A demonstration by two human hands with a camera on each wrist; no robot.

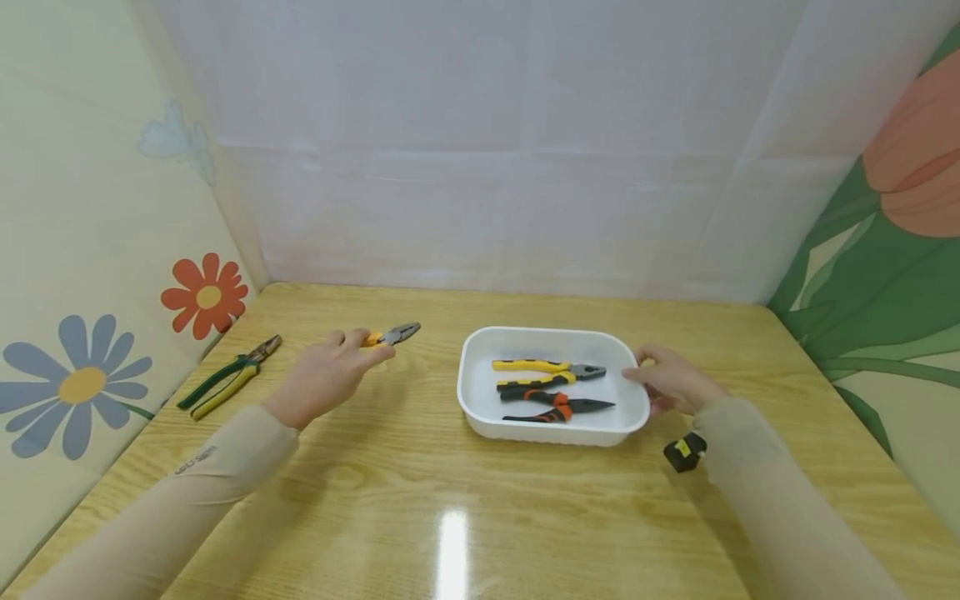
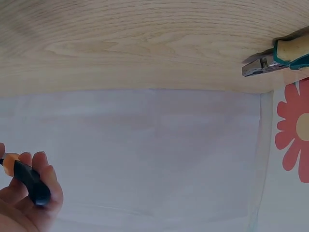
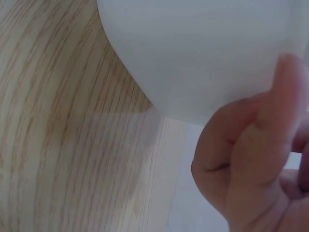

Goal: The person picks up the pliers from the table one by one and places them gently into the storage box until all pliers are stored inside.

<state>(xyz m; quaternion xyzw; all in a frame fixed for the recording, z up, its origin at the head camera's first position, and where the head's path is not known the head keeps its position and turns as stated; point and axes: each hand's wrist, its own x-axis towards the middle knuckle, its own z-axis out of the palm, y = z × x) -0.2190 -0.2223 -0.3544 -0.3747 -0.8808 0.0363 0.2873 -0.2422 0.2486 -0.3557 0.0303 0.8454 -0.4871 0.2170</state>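
Left hand up over the wood-grained table, fingers clamped on the orange-handled pliers, grey metal nose poking out past the fingertips! And the right hand pinches the rim of the smooth white tray, a rounded oblong; inside lie yellow-and-black pliers and pointed red-and-black pliers, both apart from the fingers

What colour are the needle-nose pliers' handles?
The needle-nose pliers' handles are black and red, clearest in the head view.
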